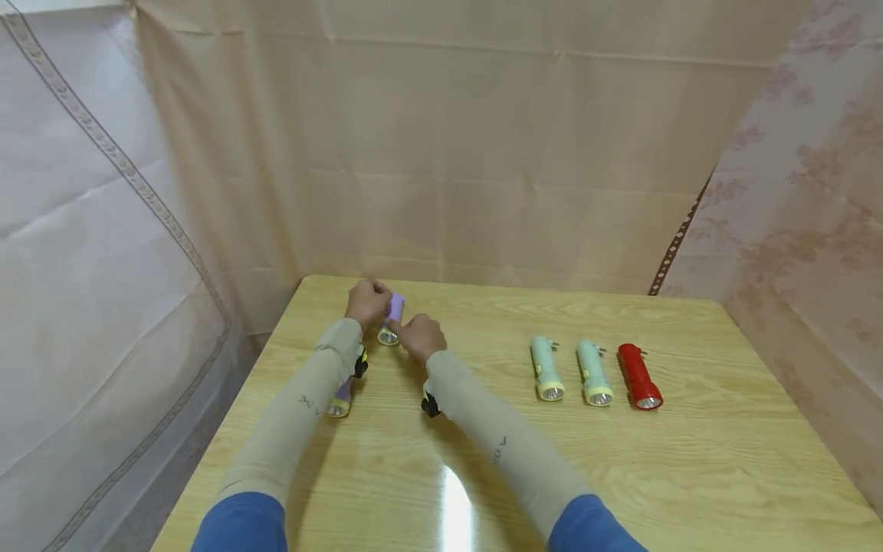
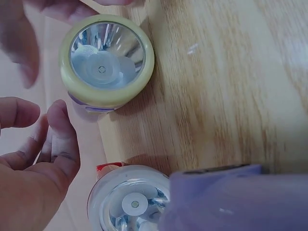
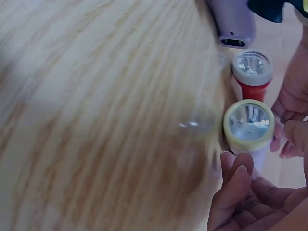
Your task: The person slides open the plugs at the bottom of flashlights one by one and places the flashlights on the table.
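Note:
A purple flashlight (image 1: 396,308) with a pale yellow rim lies near the table's far left edge, its lens towards me. At its left side is my left hand (image 1: 369,302), fingers loosely bent; a gap shows between the hand and the yellow rim (image 2: 108,98) in the left wrist view. My right hand (image 1: 424,337) is on the other side, fingertips close to the rim (image 3: 230,139) and one digit reaching over the body. Under my left forearm, another purple flashlight (image 1: 341,399) partly shows. The left wrist view also has a red flashlight (image 2: 98,190) with a white rim, which my arm hides in the head view.
To the right, two mint-green flashlights (image 1: 546,364) and a red flashlight (image 1: 638,374) lie in a row, lenses towards me. The wooden table (image 1: 724,445) meets a beige cloth (image 1: 483,153) at its back, with patterned cloth at the sides.

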`<action>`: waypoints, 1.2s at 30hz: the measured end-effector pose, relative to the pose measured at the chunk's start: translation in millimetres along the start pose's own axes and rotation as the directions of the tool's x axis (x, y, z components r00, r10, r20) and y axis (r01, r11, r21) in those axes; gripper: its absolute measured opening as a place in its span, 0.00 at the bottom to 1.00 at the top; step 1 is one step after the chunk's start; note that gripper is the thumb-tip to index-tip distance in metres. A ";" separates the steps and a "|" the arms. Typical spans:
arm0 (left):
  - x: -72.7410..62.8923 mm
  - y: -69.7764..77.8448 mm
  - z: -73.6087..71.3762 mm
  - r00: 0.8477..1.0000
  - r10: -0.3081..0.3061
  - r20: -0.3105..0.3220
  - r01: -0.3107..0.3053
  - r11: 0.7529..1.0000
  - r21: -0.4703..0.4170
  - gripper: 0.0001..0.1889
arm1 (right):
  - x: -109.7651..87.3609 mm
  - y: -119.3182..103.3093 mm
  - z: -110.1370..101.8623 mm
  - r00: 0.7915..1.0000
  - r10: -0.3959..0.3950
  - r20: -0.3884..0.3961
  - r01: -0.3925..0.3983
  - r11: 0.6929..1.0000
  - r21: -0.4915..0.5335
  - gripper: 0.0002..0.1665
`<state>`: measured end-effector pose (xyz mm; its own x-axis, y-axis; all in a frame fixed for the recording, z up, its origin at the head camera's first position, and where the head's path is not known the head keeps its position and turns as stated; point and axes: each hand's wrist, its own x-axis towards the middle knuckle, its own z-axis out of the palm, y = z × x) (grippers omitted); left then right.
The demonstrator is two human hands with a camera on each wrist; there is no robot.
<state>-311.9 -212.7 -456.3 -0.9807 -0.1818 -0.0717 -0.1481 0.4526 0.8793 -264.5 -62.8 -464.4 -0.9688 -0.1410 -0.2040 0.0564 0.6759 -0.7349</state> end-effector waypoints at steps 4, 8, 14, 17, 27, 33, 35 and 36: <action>2.0 -0.6 1.6 1.000 -0.026 0.017 0.026 0.999 -0.030 0.07 | -0.4 3.0 3.6 1.000 0.013 -0.006 -0.013 1.000 0.012 0.35; 3.2 -1.6 2.8 0.998 -0.056 0.042 0.059 0.997 -0.051 0.08 | -0.1 6.8 4.6 1.000 0.025 0.010 -0.026 0.996 0.080 0.35; 3.0 0.7 3.3 0.998 -0.049 0.046 0.051 0.998 -0.026 0.08 | 4.9 10.0 5.0 1.000 0.015 0.020 -0.019 0.986 0.164 0.28; 4.4 2.1 4.0 0.998 -0.033 0.057 0.035 0.999 -0.022 0.10 | 8.3 11.7 4.6 1.000 0.019 0.022 -0.023 0.979 0.204 0.24; 4.8 2.7 3.9 0.995 -0.066 0.069 0.068 0.998 -0.019 0.12 | 10.0 12.0 7.4 0.996 0.021 0.083 -0.037 0.981 0.192 0.25; -0.6 10.0 0.6 0.995 -0.065 0.076 0.067 0.998 -0.013 0.13 | 7.3 13.1 9.9 0.997 -0.065 0.046 0.060 0.993 0.102 0.17; -1.7 10.0 1.5 0.993 -0.080 0.084 0.082 0.997 -0.015 0.13 | 6.8 16.8 13.5 0.994 -0.113 -0.011 0.113 0.993 0.033 0.22; -1.2 8.7 2.5 0.993 -0.082 0.090 0.084 0.996 -0.016 0.13 | 6.4 18.8 14.6 0.991 -0.125 -0.041 0.126 0.992 0.013 0.23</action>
<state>-312.4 -206.4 -449.7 -0.9727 -0.1394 -0.1857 -0.2280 0.4217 0.8776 -266.1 -61.6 -488.9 -0.9773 -0.1946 -0.0835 -0.0628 0.6432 -0.7631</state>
